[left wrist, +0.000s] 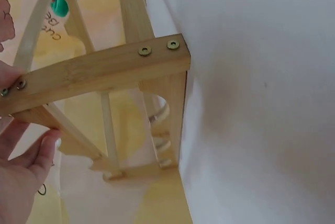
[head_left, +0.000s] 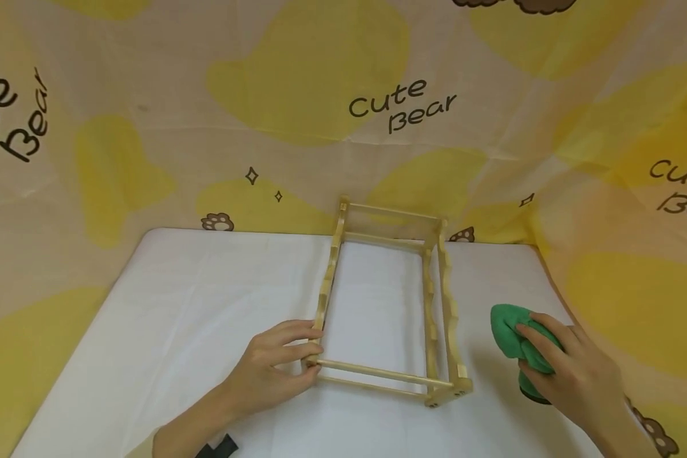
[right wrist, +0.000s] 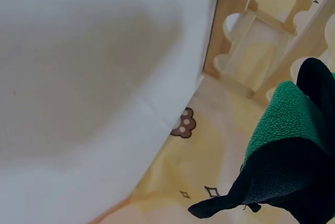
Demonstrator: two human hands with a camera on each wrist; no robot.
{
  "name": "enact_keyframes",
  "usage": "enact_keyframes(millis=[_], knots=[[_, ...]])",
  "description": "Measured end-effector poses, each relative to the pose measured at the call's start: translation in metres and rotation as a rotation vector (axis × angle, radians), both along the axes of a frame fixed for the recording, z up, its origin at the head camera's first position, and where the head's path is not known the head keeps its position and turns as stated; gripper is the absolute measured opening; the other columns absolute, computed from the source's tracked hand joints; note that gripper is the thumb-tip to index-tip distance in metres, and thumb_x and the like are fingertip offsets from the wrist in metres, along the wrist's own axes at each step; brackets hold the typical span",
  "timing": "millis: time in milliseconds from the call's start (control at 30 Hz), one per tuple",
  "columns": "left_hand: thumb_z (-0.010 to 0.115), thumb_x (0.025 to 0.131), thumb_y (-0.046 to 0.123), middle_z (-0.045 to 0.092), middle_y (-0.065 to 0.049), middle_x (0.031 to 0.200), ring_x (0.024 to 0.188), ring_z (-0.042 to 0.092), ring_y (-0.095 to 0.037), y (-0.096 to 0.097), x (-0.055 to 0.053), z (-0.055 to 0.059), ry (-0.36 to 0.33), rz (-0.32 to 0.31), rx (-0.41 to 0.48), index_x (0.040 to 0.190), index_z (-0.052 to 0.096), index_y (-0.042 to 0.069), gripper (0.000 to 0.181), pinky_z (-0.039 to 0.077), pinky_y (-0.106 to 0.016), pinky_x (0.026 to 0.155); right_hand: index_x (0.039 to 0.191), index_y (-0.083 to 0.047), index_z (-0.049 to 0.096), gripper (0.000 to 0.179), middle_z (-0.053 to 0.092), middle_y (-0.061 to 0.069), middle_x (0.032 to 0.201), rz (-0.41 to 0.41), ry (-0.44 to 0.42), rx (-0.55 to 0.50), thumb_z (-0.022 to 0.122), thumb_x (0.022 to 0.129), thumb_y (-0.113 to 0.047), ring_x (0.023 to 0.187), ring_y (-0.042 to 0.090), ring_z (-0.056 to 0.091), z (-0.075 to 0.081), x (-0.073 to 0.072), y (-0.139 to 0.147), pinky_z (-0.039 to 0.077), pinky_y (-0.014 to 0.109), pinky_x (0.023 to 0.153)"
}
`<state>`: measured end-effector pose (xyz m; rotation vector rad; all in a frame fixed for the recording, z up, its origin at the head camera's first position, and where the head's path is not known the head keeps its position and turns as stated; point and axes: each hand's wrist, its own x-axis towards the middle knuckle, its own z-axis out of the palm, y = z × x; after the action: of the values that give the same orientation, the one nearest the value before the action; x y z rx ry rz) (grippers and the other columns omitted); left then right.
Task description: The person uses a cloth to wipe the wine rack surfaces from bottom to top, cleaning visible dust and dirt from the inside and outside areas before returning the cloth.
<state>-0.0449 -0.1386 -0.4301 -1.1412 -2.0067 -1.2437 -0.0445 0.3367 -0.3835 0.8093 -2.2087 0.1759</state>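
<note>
A wooden rack [head_left: 451, 308] with scalloped side rails and thin crossbars stands on the white-covered table. My left hand [head_left: 271, 366] grips its near left corner, thumb on one side and fingers on the other. Seen close in the left wrist view, the rack's end piece [left wrist: 99, 69] carries metal screws, and the left fingers [left wrist: 44, 153] touch the wood beside it. To the right of the rack, my right hand [head_left: 578, 366] holds a bunched green cloth [head_left: 509, 324] above the table, apart from the rack. In the right wrist view the cloth [right wrist: 285, 116] shows a dark underside; the hand is hidden there.
The white tabletop [head_left: 217, 286] extends left of the rack. A yellow and beige printed curtain [head_left: 298, 83] hangs behind the table and along its sides. Close to the left forearm lies a dark strap-like piece [head_left: 220, 447].
</note>
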Motion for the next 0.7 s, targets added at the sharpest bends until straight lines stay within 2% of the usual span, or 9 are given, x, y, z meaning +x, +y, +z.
enact_keyframes(millis=[100,200,333,500,700], knots=[[0.084,0.073,-0.007,0.076,-0.015,0.111,0.110,0.071,-0.040,-0.007,-0.007,-0.003,0.000,-0.062,0.023,0.102,0.079,0.009,0.034,0.056,-0.032,0.105,0.108,-0.007,0.078,0.065,0.072,0.016,0.117,-0.034,-0.016,-0.015,0.041,0.105,-0.062,0.083,0.038,0.066,0.000,-0.001,0.004,0.049,0.039,0.066],[0.082,0.069,-0.012,0.075,-0.018,0.111,0.111,0.071,-0.039,-0.013,-0.015,-0.003,-0.012,-0.120,0.043,0.104,0.079,0.008,0.040,0.058,-0.032,0.100,0.109,-0.008,0.078,0.068,0.072,0.016,0.118,-0.065,-0.024,-0.023,0.041,0.104,-0.064,0.083,0.040,0.066,0.000,-0.001,0.008,0.048,0.038,0.068],[0.080,0.066,-0.017,0.075,-0.021,0.114,0.109,0.073,-0.036,-0.022,-0.024,-0.002,-0.095,-0.160,0.048,0.105,0.080,0.007,0.046,0.062,-0.029,0.090,0.111,-0.008,0.078,0.070,0.071,0.016,0.119,-0.100,-0.038,0.009,0.039,0.104,-0.065,0.082,0.037,0.065,0.001,0.000,0.014,0.052,0.046,0.061],[0.079,0.066,-0.021,0.074,-0.022,0.116,0.104,0.074,-0.031,-0.032,-0.033,-0.001,-0.189,-0.141,0.054,0.108,0.081,0.004,0.049,0.062,-0.023,0.080,0.111,-0.008,0.078,0.069,0.072,0.016,0.119,-0.109,-0.031,-0.003,0.041,0.103,-0.066,0.083,0.035,0.065,0.001,-0.001,0.017,0.053,0.052,0.054],[0.077,0.068,-0.022,0.073,-0.020,0.115,0.103,0.072,-0.026,-0.039,-0.040,0.000,-0.241,-0.105,0.063,0.113,0.079,-0.001,0.050,0.062,-0.024,0.085,0.109,-0.008,0.078,0.069,0.072,0.016,0.118,-0.127,-0.023,-0.014,0.041,0.102,-0.067,0.082,0.034,0.065,-0.001,-0.002,0.022,0.053,0.049,0.046]])
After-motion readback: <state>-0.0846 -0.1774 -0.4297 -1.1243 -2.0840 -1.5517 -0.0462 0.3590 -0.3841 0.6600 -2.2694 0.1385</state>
